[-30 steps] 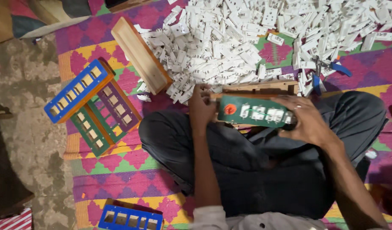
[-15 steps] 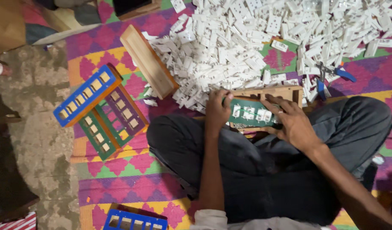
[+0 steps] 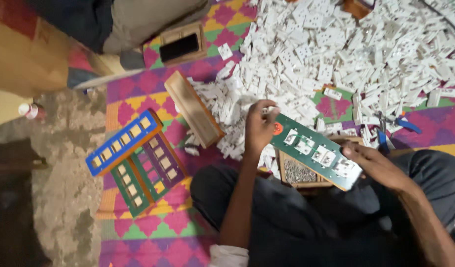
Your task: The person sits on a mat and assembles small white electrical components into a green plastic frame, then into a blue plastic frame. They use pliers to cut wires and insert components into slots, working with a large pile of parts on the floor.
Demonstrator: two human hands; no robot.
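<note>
Lifted and tilted now: green board [image 3: 316,151] is up off the lap, over the wooden box [image 3: 299,173] | left hand [image 3: 259,128] pinches its orange-dot end | right hand [image 3: 373,163] grips the other end | step: holding board with white switches fitted, white pieces [image 3: 336,54] piled just beyond.

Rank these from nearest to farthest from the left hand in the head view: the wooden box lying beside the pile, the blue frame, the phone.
From the left hand:
1. Wooden box, just to its left, beside the white pile.
2. Phone, above and to the left, lying in a wooden tray.
3. Blue frame, far left on the mat.
</note>
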